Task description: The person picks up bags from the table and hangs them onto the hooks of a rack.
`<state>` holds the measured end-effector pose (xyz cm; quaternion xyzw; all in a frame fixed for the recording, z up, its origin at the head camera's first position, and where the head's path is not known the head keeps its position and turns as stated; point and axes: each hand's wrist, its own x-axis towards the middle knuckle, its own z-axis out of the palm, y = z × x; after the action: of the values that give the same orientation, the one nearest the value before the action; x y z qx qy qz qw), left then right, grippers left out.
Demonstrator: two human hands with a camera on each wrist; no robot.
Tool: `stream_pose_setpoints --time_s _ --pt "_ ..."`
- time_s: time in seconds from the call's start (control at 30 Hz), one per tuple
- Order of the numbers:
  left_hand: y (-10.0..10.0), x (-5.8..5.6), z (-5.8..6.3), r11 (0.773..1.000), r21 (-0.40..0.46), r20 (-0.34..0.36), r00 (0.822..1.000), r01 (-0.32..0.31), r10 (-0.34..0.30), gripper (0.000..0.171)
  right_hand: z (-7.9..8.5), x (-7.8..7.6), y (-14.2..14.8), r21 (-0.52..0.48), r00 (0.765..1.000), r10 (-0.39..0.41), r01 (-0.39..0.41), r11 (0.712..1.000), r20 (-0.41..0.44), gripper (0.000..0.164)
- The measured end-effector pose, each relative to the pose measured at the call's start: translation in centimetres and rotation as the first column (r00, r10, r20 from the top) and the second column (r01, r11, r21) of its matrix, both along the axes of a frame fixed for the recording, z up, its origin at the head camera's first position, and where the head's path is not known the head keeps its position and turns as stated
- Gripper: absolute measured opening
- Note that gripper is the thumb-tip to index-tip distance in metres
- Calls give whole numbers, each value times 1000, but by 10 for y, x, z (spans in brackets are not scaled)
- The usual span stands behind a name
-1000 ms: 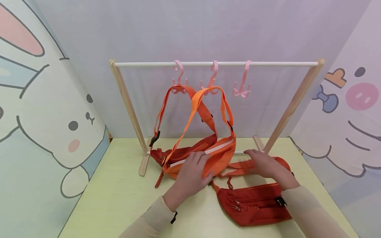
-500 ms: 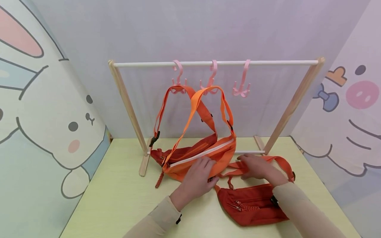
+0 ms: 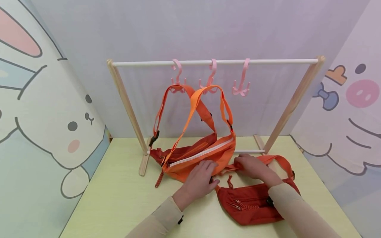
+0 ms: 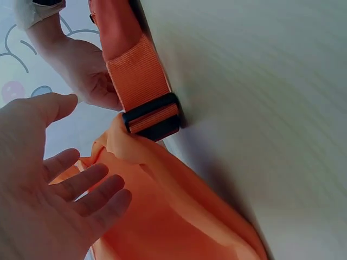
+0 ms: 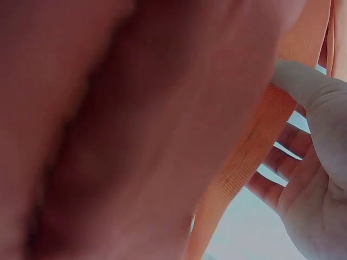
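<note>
An orange waist bag (image 3: 220,153) with a white zip hangs by its strap from a pink hook in the head view. My left hand (image 3: 197,180) is at its lower front, with fingers extended. In the left wrist view, those fingers lie beside the orange cloth, near a black strap buckle (image 4: 154,116). A red waist bag (image 3: 247,201) lies on the table at the right. My right hand (image 3: 253,167) holds its orange-red strap (image 5: 255,135) between thumb and fingers, as the right wrist view shows. Behind the orange bag, a dark red waist bag (image 3: 186,152) hangs from the left hook.
A rack with a white bar (image 3: 143,63) and wooden legs (image 3: 293,102) stands at the back of the table (image 3: 113,198). Its right pink hook (image 3: 242,82) bears no bag. Printed walls (image 3: 348,132) enclose both sides.
My right hand has moved left along the strap of the red bag. My left hand has slid slightly right and down across the orange bag's front. The hanging bags stay in place.
</note>
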<state>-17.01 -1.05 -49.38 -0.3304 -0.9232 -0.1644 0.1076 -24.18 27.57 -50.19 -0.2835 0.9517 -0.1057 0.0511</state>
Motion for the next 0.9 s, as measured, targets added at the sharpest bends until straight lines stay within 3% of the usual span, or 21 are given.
stream_pose_setpoints --time_s 0.2,0.5,0.77,0.9 --pt "-1 -3 -7 999 -11 50 998 -37 38 62 -6 -1 -1 19 1000 8 -8 1000 -22 29" --pt "-2 -4 -11 999 -10 65 997 -47 47 60 -12 0 -3 62 991 70 -63 996 -114 21" --pt "-3 -6 -15 997 -18 112 991 -69 70 62 -1 4 -1 52 996 83 -82 995 -25 23" --pt "-3 -8 -17 997 -10 121 990 -75 75 62 9 8 -1 13 992 108 -109 994 57 16"
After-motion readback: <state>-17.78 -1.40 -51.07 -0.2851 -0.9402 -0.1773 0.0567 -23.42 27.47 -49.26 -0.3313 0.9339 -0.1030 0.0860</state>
